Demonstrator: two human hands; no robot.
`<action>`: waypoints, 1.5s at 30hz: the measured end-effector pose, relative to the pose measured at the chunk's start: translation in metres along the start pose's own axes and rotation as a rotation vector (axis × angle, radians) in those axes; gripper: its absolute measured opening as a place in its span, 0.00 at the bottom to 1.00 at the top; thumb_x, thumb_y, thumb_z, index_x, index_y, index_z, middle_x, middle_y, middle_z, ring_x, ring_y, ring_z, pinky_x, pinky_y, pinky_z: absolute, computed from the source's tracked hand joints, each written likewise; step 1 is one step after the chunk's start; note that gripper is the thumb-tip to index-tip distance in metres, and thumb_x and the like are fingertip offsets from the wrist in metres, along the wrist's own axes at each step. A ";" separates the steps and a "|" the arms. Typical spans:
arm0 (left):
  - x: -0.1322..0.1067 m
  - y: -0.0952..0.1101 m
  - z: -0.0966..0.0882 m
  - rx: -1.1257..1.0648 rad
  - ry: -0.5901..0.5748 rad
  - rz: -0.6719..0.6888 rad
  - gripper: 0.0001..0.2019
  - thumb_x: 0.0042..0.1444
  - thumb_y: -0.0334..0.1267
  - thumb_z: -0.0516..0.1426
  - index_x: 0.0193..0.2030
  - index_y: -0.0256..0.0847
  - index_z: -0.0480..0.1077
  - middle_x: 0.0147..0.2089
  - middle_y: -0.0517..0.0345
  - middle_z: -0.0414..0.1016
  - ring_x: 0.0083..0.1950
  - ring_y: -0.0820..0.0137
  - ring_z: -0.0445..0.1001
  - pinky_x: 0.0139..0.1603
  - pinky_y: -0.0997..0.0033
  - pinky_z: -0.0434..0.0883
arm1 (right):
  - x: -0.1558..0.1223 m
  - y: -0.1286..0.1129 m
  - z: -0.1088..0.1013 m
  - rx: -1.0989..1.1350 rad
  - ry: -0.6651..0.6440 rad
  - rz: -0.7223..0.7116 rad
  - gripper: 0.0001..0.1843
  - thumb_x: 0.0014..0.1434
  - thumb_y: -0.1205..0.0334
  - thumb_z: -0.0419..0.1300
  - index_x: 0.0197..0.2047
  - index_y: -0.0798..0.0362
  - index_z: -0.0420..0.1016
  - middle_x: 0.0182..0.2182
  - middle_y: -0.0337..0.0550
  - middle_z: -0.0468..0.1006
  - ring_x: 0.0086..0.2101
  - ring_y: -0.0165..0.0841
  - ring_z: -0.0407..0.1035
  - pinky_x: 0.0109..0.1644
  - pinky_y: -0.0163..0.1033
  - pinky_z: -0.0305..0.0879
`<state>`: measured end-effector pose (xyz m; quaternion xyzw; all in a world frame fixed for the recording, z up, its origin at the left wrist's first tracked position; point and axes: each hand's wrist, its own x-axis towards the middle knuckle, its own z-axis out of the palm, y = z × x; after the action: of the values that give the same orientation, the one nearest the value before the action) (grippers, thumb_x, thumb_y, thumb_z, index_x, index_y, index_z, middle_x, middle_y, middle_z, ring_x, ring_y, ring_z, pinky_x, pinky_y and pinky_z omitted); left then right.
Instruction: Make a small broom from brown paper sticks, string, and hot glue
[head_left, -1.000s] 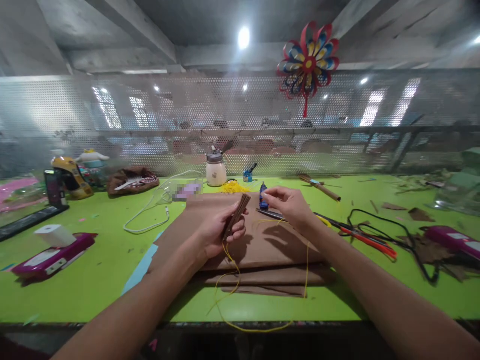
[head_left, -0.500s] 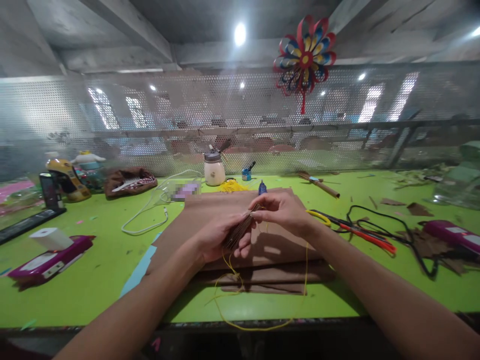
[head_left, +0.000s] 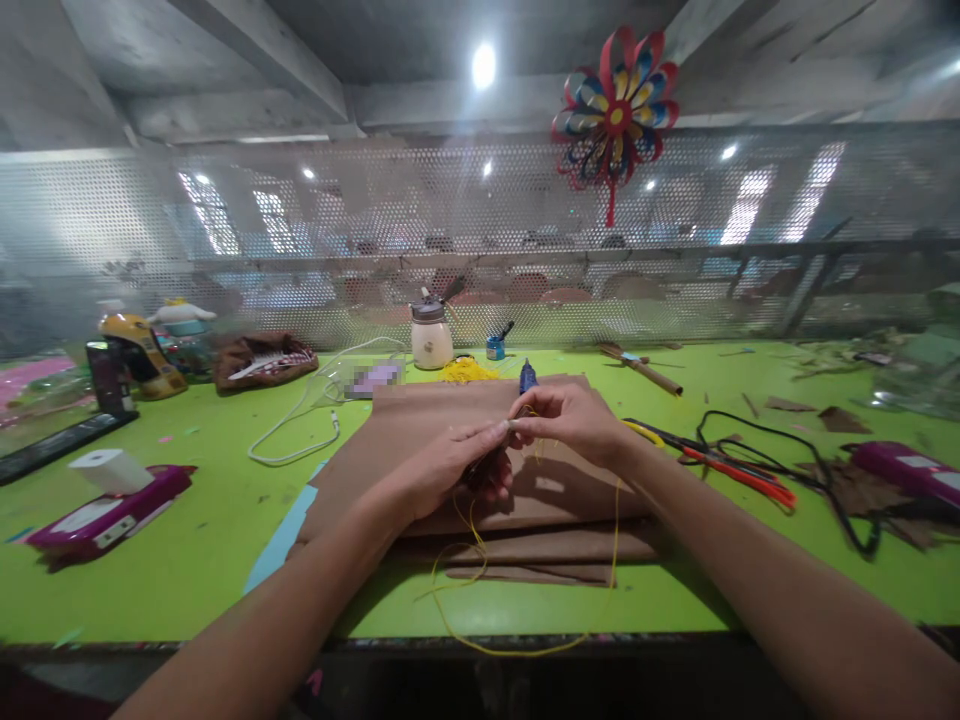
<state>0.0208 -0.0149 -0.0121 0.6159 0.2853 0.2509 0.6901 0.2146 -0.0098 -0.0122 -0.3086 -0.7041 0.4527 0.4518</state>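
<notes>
Your left hand [head_left: 442, 468] grips the brown bundle [head_left: 482, 472] above the brown paper [head_left: 420, 412], its long axis slanting from near left to far right, where your right hand's [head_left: 571, 425] fingertips pinch closed, on bundle or yellow thread [head_left: 616, 535] I cannot tell.

1. One view: head cam, worn by the person, at eye height over the near side of a flat, matte brown stack of sheets [head_left: 420, 410].
2. Faces forward and down across the smooth lime-green tabletop [head_left: 195, 520]; the silvery perforated metal panel [head_left: 420, 215] stands beyond the stack.
3. Range: stack within arm's reach, bare left hand [head_left: 442, 470] and bare right hand [head_left: 570, 425] over it, panel farther off.
4. Wide coverage: grey concrete ceiling [head_left: 420, 40] high beyond the stack, dark table edge [head_left: 150, 650] on its near side.
</notes>
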 end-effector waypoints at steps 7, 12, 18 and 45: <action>-0.003 0.000 0.004 0.197 -0.037 0.040 0.13 0.58 0.48 0.51 0.42 0.40 0.65 0.23 0.66 0.58 0.21 0.78 0.59 0.22 0.78 0.57 | 0.002 0.006 0.004 0.009 0.057 0.041 0.14 0.48 0.54 0.66 0.31 0.58 0.74 0.20 0.37 0.73 0.24 0.27 0.66 0.31 0.35 0.62; 0.002 -0.004 -0.001 0.174 0.022 0.055 0.13 0.58 0.46 0.51 0.39 0.38 0.67 0.22 0.65 0.55 0.21 0.78 0.54 0.21 0.79 0.53 | 0.003 0.009 0.001 0.001 0.173 0.045 0.18 0.52 0.49 0.61 0.31 0.57 0.72 0.18 0.33 0.67 0.18 0.23 0.58 0.24 0.33 0.56; 0.002 -0.005 -0.004 0.181 0.068 0.071 0.15 0.57 0.47 0.51 0.41 0.37 0.70 0.22 0.64 0.57 0.21 0.78 0.52 0.19 0.78 0.51 | 0.002 0.007 -0.008 -0.067 0.147 0.063 0.17 0.55 0.50 0.58 0.37 0.56 0.75 0.27 0.41 0.72 0.25 0.26 0.63 0.30 0.34 0.60; 0.009 -0.004 0.003 0.334 0.272 0.172 0.06 0.54 0.32 0.56 0.38 0.33 0.72 0.32 0.48 0.78 0.29 0.70 0.76 0.24 0.76 0.70 | -0.002 0.006 -0.023 -0.041 0.166 0.045 0.13 0.48 0.55 0.65 0.30 0.58 0.76 0.20 0.37 0.73 0.23 0.26 0.64 0.30 0.35 0.60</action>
<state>0.0296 -0.0109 -0.0162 0.7042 0.3594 0.3389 0.5100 0.2369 -0.0010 -0.0145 -0.3699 -0.6663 0.4211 0.4918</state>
